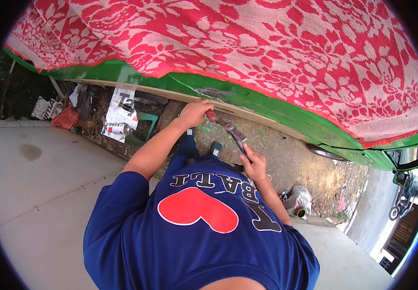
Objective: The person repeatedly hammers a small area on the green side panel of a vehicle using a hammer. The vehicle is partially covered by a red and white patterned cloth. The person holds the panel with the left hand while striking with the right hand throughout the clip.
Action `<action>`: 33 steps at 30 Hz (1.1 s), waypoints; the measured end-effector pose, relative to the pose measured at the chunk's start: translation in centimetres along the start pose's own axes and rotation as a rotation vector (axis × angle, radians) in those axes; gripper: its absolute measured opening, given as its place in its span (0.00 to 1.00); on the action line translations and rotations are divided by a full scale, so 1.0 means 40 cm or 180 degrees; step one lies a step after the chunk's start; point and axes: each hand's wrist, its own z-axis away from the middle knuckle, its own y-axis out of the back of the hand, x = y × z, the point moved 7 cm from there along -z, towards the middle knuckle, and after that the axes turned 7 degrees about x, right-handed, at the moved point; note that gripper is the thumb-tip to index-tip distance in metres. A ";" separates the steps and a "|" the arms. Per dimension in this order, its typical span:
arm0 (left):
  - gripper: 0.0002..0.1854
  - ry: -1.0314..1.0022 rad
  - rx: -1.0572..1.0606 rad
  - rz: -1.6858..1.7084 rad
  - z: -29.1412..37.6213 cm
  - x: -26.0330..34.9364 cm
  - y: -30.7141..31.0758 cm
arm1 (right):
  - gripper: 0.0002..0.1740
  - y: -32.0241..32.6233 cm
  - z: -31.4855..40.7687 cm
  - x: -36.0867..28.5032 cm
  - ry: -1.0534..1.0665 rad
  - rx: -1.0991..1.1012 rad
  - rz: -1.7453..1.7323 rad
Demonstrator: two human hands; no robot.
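Note:
My left hand [195,113] is closed around a red-handled hand tool [211,115] at the lower edge of a green vehicle body panel [180,84]. The tool's far end is hidden behind my fingers, so I cannot tell its kind. My right hand [255,162] grips a hammer [235,133] by its dark handle. Its metal head is close beside the red handle end; whether they touch is unclear. Just above my left hand, the panel has a scraped grey patch [214,91] and a cracked edge. A red and pink floral cloth [238,47] drapes over the vehicle.
Green flakes lie on the dirt ground [278,145] below the panel. At left, a printed sheet [111,112] carries a metal can [119,128] and a screwdriver [126,107], near a green plastic stool [152,121]. A wheel [327,152] and a clear plastic bag [299,199] are at right.

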 end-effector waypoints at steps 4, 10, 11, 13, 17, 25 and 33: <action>0.09 0.0000 -0.0140 0.0075 -0.014 0.006 0.008 | 0.27 -0.032 0.010 0.051 -0.0170 -0.0128 0.0347; 0.09 0.0160 0.0072 0.0265 -0.005 0.004 0.020 | 0.27 -0.012 0.009 0.044 -0.0133 0.0032 0.0313; 0.09 0.0187 0.0097 0.0290 -0.008 0.004 0.022 | 0.27 -0.015 0.006 0.046 -0.0258 -0.0102 0.0455; 0.09 0.0189 0.0180 0.0272 -0.015 0.004 0.029 | 0.27 -0.021 0.022 0.070 -0.0251 -0.0218 0.0494; 0.09 0.0147 0.0197 0.0195 -0.012 0.006 0.024 | 0.27 -0.015 0.066 0.056 -0.0119 0.0064 0.0100; 0.09 -0.0231 0.0272 0.0247 0.016 0.028 -0.012 | 0.25 0.014 0.062 0.073 -0.0955 0.0240 0.0102; 0.10 -0.0426 0.0004 0.0403 0.018 -0.006 -0.039 | 0.26 0.015 0.089 0.052 -0.1424 0.0592 0.0244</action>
